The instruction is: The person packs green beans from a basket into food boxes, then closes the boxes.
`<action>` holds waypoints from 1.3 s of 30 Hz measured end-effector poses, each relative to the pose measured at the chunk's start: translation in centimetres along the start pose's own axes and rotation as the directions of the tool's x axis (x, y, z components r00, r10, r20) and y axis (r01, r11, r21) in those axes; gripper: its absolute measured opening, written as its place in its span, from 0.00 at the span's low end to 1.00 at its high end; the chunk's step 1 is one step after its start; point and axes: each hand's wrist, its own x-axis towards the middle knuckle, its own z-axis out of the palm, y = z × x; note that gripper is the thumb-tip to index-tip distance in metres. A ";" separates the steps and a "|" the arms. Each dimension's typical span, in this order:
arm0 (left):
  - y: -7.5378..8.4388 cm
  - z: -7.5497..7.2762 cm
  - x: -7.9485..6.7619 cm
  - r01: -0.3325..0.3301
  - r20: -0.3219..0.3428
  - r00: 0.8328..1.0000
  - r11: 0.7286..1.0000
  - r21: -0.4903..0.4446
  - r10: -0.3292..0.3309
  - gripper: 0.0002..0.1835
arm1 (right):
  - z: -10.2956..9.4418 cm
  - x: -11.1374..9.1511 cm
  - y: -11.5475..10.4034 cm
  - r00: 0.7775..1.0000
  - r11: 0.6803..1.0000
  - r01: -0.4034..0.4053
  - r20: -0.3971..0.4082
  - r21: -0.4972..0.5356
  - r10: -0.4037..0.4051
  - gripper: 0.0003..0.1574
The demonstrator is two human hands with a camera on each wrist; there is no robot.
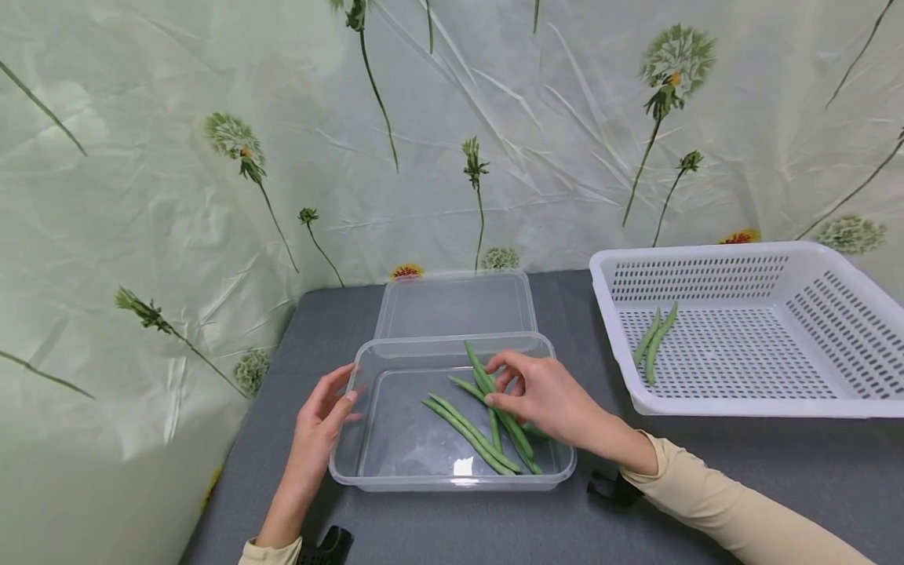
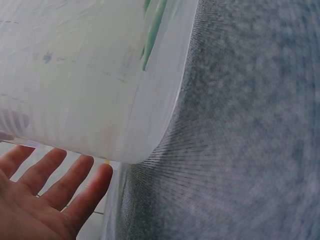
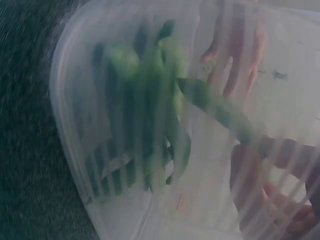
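My right hand (image 1: pixel 544 396) pinches a green bean (image 1: pixel 477 367) between thumb and fingers over the right half of a clear plastic container (image 1: pixel 452 484). Several more green beans (image 1: pixel 466 434) lie on the container's floor, below that hand. Through the cloudy wall in the right wrist view, the pinched bean (image 3: pixel 215 107) slants from the fingertips toward the heap. My left hand (image 1: pixel 321 424) stands at the container's left end, fingertips right at its rim. The left wrist view shows the left fingers (image 2: pixel 90 192) spread and fairly straight beside the outer wall.
A white perforated basket (image 1: pixel 741 407) stands on the right, with a few green beans (image 1: pixel 660 345) near its left side. Behind the container lies a clear lid (image 1: pixel 459 306). Grey cloth (image 1: pixel 438 526) covers the table, and a flower-printed sheet (image 1: pixel 438 212) hangs behind.
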 end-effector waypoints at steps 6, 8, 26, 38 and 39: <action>0.0 0.0 0.0 0.013 0.005 1.000 1.000 0.001 -0.013 0.21 | 0.0 0.0 0.0 0.999 0.999 0.016 0.040 -0.046 -0.014 0.16; 0.0 0.0 0.0 0.016 0.005 1.000 1.000 -0.002 -0.016 0.21 | -0.1 0.1 0.0 0.998 0.999 0.021 0.064 -0.049 -0.018 0.16; 0.0 0.0 0.2 -0.006 0.007 1.000 1.000 -0.009 0.006 0.21 | -0.9 0.3 0.4 0.988 0.985 -0.041 0.152 0.170 0.015 0.18; -0.5 0.1 0.2 -0.018 0.014 1.000 1.000 -0.004 0.018 0.22 | -3.1 -1.4 -0.1 0.984 0.897 -0.068 0.177 0.437 -0.011 0.14; -0.6 0.1 0.2 -0.017 0.013 1.000 1.000 -0.004 0.017 0.22 | -3.3 -1.7 -0.3 0.984 0.903 -0.068 0.176 0.425 -0.009 0.13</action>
